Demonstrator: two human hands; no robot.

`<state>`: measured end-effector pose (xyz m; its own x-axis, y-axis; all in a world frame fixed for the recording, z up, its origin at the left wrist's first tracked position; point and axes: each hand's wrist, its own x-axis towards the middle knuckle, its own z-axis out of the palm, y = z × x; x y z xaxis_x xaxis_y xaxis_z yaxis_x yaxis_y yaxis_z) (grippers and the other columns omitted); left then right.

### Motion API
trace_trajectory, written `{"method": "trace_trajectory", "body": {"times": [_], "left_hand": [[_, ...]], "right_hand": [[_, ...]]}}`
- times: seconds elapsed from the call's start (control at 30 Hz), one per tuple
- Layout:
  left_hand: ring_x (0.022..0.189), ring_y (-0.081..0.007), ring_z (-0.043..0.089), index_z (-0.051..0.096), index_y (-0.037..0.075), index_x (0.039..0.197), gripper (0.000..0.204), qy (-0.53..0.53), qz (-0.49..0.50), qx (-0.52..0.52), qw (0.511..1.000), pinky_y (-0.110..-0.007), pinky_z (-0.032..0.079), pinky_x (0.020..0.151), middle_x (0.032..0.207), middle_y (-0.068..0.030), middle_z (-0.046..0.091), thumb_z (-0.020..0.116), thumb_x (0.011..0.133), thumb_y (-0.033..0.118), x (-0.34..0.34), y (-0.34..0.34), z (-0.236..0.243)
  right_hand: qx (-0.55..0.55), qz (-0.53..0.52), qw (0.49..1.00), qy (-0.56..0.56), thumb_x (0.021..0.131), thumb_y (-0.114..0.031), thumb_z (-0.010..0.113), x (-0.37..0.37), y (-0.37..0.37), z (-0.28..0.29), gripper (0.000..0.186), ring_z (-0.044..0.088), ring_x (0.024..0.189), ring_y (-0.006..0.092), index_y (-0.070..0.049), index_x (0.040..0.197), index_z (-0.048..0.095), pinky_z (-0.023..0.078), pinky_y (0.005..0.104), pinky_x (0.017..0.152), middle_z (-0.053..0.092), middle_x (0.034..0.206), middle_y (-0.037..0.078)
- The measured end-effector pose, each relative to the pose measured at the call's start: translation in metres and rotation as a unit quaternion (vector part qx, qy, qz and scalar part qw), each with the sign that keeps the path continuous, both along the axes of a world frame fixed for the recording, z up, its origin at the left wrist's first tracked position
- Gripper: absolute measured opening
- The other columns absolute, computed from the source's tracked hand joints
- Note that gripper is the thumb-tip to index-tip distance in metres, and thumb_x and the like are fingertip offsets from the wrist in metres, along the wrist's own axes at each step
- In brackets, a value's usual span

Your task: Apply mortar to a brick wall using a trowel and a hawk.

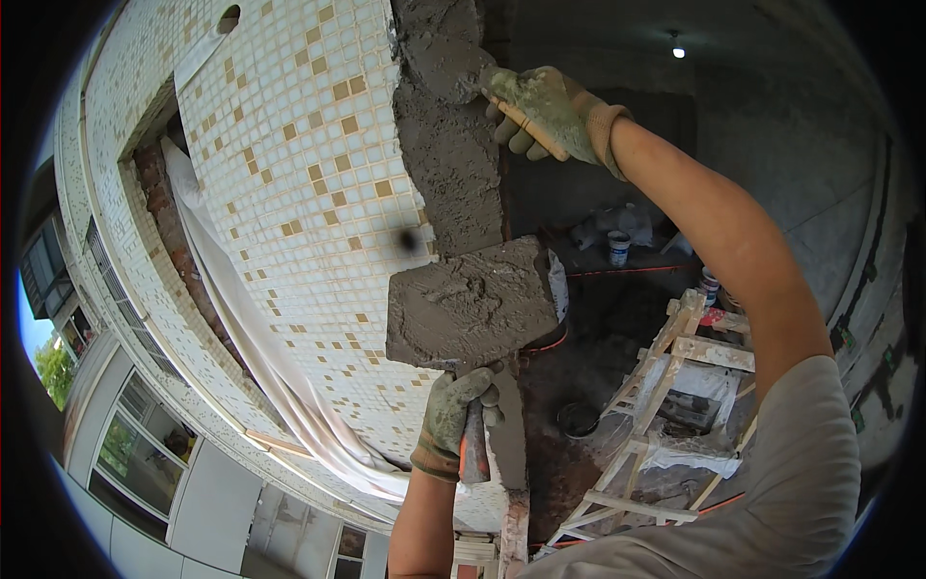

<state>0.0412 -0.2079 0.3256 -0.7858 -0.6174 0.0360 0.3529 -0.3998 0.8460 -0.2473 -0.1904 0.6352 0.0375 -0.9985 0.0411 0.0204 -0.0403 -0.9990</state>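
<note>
My right hand point(545, 106), in a dirty work glove, is closed round the wooden handle of a trowel point(529, 127). Grey mortar coats its blade, which lies against the upper part of a wet mortar strip point(449, 159) along the wall's edge. Lower down, my gloved left hand point(453, 415) grips the handle of a plasterer's hawk point(463, 309). A thick, uneven layer of mortar covers the hawk's flat board, held just in front of the strip's lower part. Left of the strip, the wall carries small white and tan mosaic tiles point(309, 183).
A mortar-splashed wooden stepladder point(666, 386) stands at the lower right. Beyond it are a white bucket point(618, 248) and a dark round tub point(578, 420) on the floor. Pale sheeting point(260, 338) hangs out of a wall opening at left. A lit bulb point(678, 51) hangs in the room.
</note>
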Motion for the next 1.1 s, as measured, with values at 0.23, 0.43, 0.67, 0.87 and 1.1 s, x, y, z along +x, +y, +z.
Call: {"method": "trace_trajectory", "body": {"times": [0.23, 0.43, 0.67, 0.87, 1.1], "left_hand": [[0.049, -0.016, 0.051, 0.061, -0.009, 0.117, 0.032, -0.022, -0.008, -0.012, 1.0, -0.031, 0.048, 0.048, 0.068, -0.0055, 0.057, 0.063, 0.093, 0.012, -0.005, -0.005, 0.002], [0.051, -0.0168, 0.057, 0.064, -0.007, 0.113, 0.028, -0.004, 0.0, 0.001, 1.0, -0.031, 0.053, 0.05, 0.071, -0.0078, 0.061, 0.066, 0.092, 0.012, 0.005, -0.004, 0.003], [0.054, -0.0122, 0.051, 0.059, -0.009, 0.119, 0.036, -0.018, -0.002, -0.017, 1.0, -0.029, 0.047, 0.047, 0.072, -0.0044, 0.057, 0.065, 0.091, 0.012, -0.001, -0.003, 0.009], [0.05, -0.0163, 0.053, 0.062, -0.008, 0.114, 0.03, -0.011, -0.009, -0.009, 1.0, -0.03, 0.048, 0.047, 0.069, -0.0066, 0.059, 0.065, 0.092, 0.011, 0.008, -0.007, 0.003], [0.049, -0.0149, 0.051, 0.06, -0.007, 0.117, 0.033, -0.013, 0.026, -0.014, 0.999, -0.03, 0.046, 0.046, 0.069, -0.0053, 0.058, 0.066, 0.09, 0.011, -0.001, 0.0, 0.006]], "right_hand": [[-0.145, -0.248, 0.944, 0.16, 0.1, -0.038, 0.053, 0.065, 0.014, -0.084, 0.042, 0.064, 0.056, 0.0238, 0.002, 0.112, 0.061, 0.054, 0.0341, 0.052, 0.068, 0.085, 0.018], [-0.12, -0.296, 0.902, 0.291, 0.098, -0.051, 0.054, 0.084, 0.012, -0.091, 0.05, 0.061, 0.057, 0.0185, -0.003, 0.105, 0.064, 0.053, 0.0353, 0.055, 0.067, 0.081, 0.012], [-0.141, -0.321, 0.881, 0.318, 0.098, -0.055, 0.051, 0.067, 0.042, -0.058, 0.057, 0.066, 0.071, 0.0205, 0.0, 0.101, 0.065, 0.054, 0.032, 0.062, 0.065, 0.081, 0.013], [-0.12, -0.34, 0.786, 0.502, 0.1, -0.05, 0.05, 0.065, 0.044, -0.074, 0.05, 0.058, 0.066, 0.0167, -0.003, 0.086, 0.064, 0.05, 0.0307, 0.062, 0.061, 0.074, 0.007], [-0.113, -0.261, 0.864, 0.415, 0.101, -0.051, 0.047, -0.029, 0.071, 0.023, 0.05, 0.06, 0.061, 0.0163, -0.005, 0.087, 0.064, 0.051, 0.0326, 0.058, 0.059, 0.07, 0.007]]}}
